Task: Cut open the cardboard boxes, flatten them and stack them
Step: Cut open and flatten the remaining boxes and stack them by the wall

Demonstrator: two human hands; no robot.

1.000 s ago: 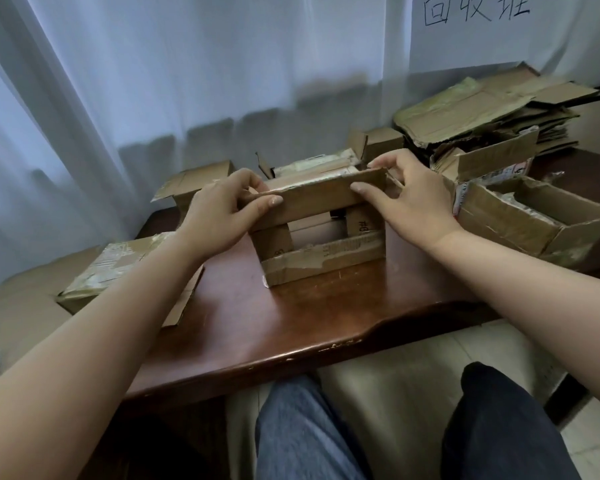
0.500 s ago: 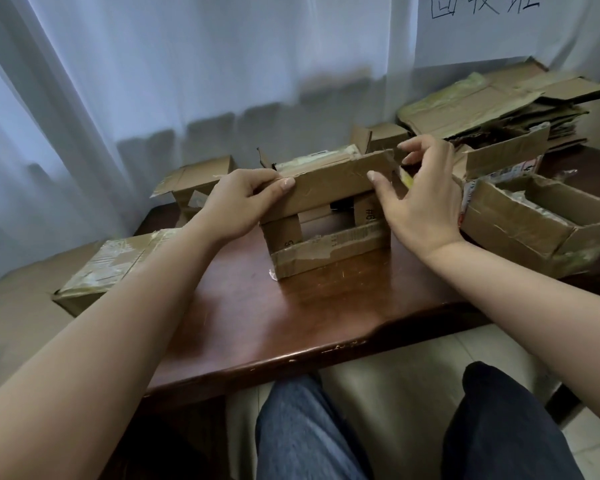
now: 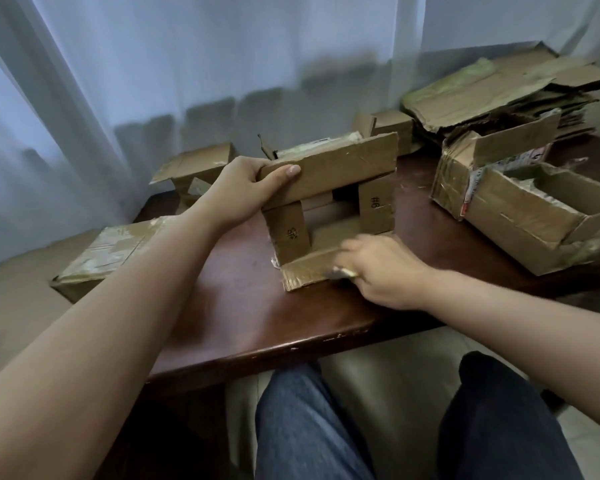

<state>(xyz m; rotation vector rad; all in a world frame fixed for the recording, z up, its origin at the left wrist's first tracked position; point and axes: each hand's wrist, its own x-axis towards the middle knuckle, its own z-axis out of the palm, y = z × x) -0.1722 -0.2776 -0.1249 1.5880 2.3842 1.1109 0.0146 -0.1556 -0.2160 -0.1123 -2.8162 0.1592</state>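
Observation:
A small opened cardboard box (image 3: pixel 329 171) lies on its side in the middle of the brown table (image 3: pixel 257 323), its open end towards me. My left hand (image 3: pixel 243 188) grips the left end of its upper flap, thumb on the front. My right hand (image 3: pixel 378 268) is blurred and rests on the lower flap (image 3: pixel 305 271), fingers curled around a small pale-yellow cutter (image 3: pixel 343 271) of which only the tip shows. A stack of flattened cardboard (image 3: pixel 482 88) sits at the back right.
A larger open box (image 3: pixel 520 216) stands at the right of the table. A small open box (image 3: pixel 198 164) is at the back left and another small box (image 3: pixel 392 126) behind the middle one. A taped box (image 3: pixel 108 251) lies off the table's left side.
My right hand has left the right end of the upper flap and dropped to the lower flap near me. My left hand keeps its hold on the upper flap.

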